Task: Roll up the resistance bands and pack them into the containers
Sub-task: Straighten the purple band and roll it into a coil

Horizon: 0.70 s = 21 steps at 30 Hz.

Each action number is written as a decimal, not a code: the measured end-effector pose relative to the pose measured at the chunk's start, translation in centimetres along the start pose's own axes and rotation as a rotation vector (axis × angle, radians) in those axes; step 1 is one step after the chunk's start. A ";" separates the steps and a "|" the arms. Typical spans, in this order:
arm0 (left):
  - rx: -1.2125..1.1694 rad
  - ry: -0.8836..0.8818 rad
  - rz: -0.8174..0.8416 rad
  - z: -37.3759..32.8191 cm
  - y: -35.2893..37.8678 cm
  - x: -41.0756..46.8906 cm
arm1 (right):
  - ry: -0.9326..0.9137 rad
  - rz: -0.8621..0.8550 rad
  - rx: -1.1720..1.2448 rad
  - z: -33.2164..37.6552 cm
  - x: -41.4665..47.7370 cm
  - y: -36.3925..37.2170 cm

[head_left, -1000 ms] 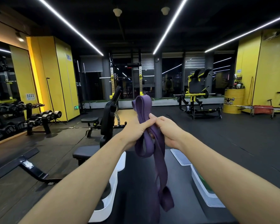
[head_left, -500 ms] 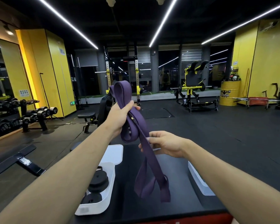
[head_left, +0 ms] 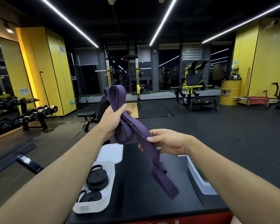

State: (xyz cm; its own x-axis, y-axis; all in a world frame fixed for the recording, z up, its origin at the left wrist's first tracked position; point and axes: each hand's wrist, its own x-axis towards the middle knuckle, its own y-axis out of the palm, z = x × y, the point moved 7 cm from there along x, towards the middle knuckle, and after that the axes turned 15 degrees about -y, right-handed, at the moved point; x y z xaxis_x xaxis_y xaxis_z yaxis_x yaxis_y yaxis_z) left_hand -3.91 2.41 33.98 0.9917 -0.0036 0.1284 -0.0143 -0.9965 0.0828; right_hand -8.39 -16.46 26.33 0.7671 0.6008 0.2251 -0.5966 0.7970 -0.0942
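A purple resistance band point(head_left: 142, 131) is held up above a black bench point(head_left: 136, 183). My left hand point(head_left: 111, 120) grips its folded loops, which stick up above the fist. My right hand point(head_left: 166, 141) holds the band's trailing length lower down between thumb and fingers; the loose tail hangs to the lower right. A white container point(head_left: 110, 180) on the bench's left holds two rolled black bands point(head_left: 97, 178). Its white lid point(head_left: 111, 152) lies just behind it. Another white container point(head_left: 199, 180) stands at the bench's right, mostly hidden by my right forearm.
The bench's front edge is red point(head_left: 168, 221). Dumbbell racks point(head_left: 23, 113) line the left wall, a flat bench point(head_left: 87, 115) and squat rack point(head_left: 137, 75) stand ahead, a yellow machine point(head_left: 194, 88) and yellow drum point(head_left: 229, 92) at the right. Dark floor surrounds the bench.
My hands have separated: the left stays raised with the loops, the right has slid down the band and to the right. The view has tilted down, showing the left container.
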 end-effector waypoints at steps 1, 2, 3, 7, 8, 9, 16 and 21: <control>-0.038 -0.002 -0.004 0.1 0.1 0.1 | 0.021 0.026 -0.017 -0.2 -0.1 0.2; -0.073 -0.002 -0.012 0.1 0.2 0.1 | 0.033 0.035 -0.016 -0.4 0.0 0.4; -0.101 0.001 -0.020 -0.1 0.3 0.1 | 0.039 0.035 0.002 -0.6 0.0 0.5; -0.143 0.034 -0.040 -1.2 0.3 0.1 | 0.049 0.104 0.006 -1.4 -0.5 0.9; -0.143 0.043 -0.046 -1.4 0.3 0.1 | 0.057 0.114 -0.018 -1.7 -0.6 0.9; -0.146 0.048 -0.054 -1.5 0.2 0.1 | 0.068 0.116 -0.048 -2.1 -0.5 0.9; -0.205 0.037 -0.070 -1.3 0.0 0.4 | 0.070 0.015 -0.066 -3.3 0.2 0.5; -0.269 -0.009 -0.144 -0.6 -1.7 1.2 | -0.039 -0.073 -0.076 -2.1 0.1 -1.0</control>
State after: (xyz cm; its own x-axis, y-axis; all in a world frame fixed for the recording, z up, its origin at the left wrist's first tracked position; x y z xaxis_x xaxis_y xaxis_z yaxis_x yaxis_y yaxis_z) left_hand -2.80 4.12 34.61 0.9870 0.1343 0.0878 0.0945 -0.9288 0.3584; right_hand -7.16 -17.07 24.40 0.7970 0.5395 0.2715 -0.5190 0.8417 -0.1490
